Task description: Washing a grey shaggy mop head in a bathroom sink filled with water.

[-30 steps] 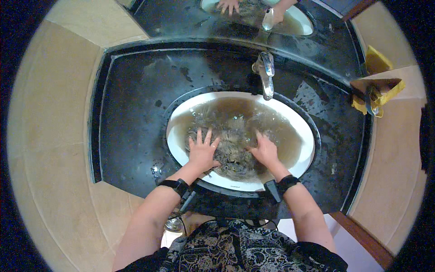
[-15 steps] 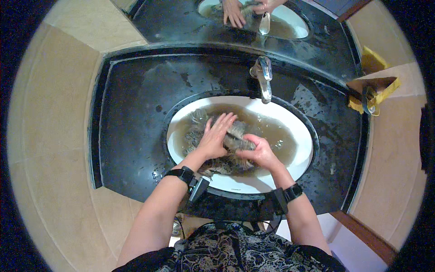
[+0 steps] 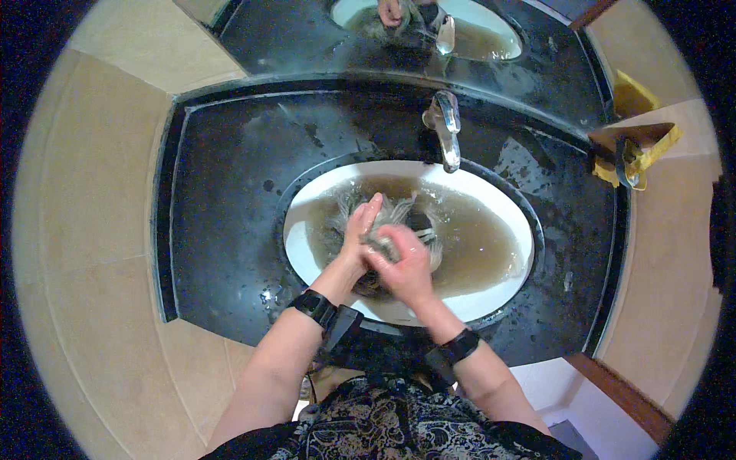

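Observation:
A wet grey shaggy cloth (image 3: 395, 208) with stringy, fringe-like strands lies bunched in murky brown water on the left side of the oval white sink (image 3: 522, 253). My left hand (image 3: 359, 236) is held on edge over it, fingers stretched out and palm turned to the right. Against that palm, my right hand (image 3: 405, 264) grips a bunched part of the cloth, its fingers curled and slightly smeared by motion. Both hands hide much of the cloth's middle, and pale strands spread out beyond them.
A chrome faucet (image 3: 445, 130) stands behind the sink on the wet black countertop (image 3: 222, 207). A mirror (image 3: 291, 46) at the back reflects sink and hands. At the right wall sits a yellow-edged holder (image 3: 640, 157). Black bands with small devices circle both wrists.
My right hand has moved left and come up against my left hand, bringing the cloth's gripped part along. My left hand has turned from lying flat to standing on edge.

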### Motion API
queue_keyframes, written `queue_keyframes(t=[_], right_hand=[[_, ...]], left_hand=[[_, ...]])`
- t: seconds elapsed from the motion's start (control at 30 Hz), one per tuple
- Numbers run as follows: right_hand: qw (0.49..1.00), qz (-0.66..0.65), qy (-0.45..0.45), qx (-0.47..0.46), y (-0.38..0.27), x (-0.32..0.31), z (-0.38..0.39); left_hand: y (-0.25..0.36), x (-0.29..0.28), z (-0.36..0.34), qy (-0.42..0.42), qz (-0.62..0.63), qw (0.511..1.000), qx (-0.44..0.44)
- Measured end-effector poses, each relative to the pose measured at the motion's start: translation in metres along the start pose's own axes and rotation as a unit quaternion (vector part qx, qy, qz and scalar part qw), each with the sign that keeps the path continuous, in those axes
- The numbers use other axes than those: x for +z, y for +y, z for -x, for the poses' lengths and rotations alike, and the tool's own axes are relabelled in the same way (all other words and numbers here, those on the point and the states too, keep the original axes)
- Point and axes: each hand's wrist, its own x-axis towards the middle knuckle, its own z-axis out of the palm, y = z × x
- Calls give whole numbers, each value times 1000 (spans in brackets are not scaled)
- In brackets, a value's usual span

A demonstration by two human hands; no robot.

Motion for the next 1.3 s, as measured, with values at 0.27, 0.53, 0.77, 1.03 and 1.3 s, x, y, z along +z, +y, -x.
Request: queue_keyframes(t=[0.27, 0.53, 0.77, 1.03, 1.3], right_hand=[[985, 155, 64, 50, 46, 0, -25], [998, 42, 39, 15, 23, 10, -4], [976, 169, -23, 136, 106, -57, -25], [934, 226, -138, 240, 130, -73, 17], [909, 284, -40, 304, 128, -44, 18]], left_hand=[[-5, 10, 32, 61, -116, 991, -29], [0, 2, 30, 18, -119, 993, 0], [8, 3, 6, -23, -488, 867, 98], [-18, 13, 33, -145, -803, 507, 277], [-40, 0, -3, -124, -861, 430, 241]])
